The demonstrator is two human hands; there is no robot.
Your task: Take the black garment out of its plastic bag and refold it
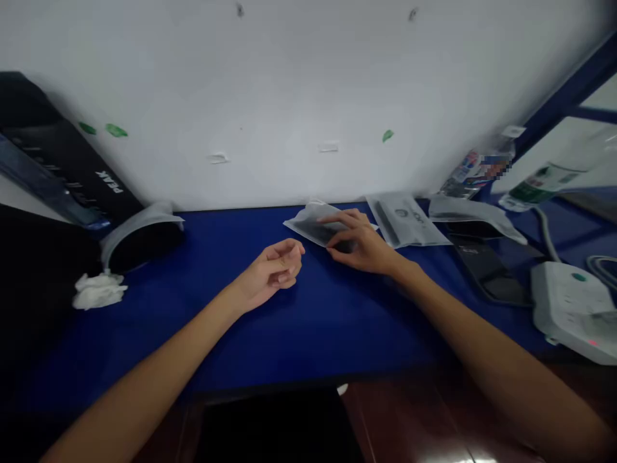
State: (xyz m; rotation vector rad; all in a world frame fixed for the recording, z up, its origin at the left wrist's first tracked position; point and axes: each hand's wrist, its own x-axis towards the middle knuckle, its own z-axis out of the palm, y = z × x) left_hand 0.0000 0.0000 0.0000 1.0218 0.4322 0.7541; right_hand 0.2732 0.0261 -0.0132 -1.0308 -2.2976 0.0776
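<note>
- The frosted pouch (308, 223) lies on the blue table (289, 350), near the foot of the wall (289, 96). Seen from the left hand it is at about one o'clock; from the right hand, about ten o'clock.
- The right hand (362, 247) is over the near, right part of this pouch. Its thumb and forefinger make a narrow gap at the near edge, the other fingers reach over the top. If the film is pinched between them, I cannot tell.
- The left hand (272, 271) is half curled and loose, apart from the pouch. I see nothing in it, but the inside of the fingers is partly hidden.
- In my judgement the pouch is light and soft, its film thin, rather slippery, and ready to crease. A darker tone shows through; whether this is content or table, I cannot say, so the weight is uncertain.
- The better hold, I think, is a flat pinch at a free edge: the corner at ten o'clock of the pouch, or its near edge. A hard squeeze in the middle could wrinkle it.
- At two o'clock from the right hand lies a printed pouch (407, 222), flatter in look, and probably stiffer.
</note>
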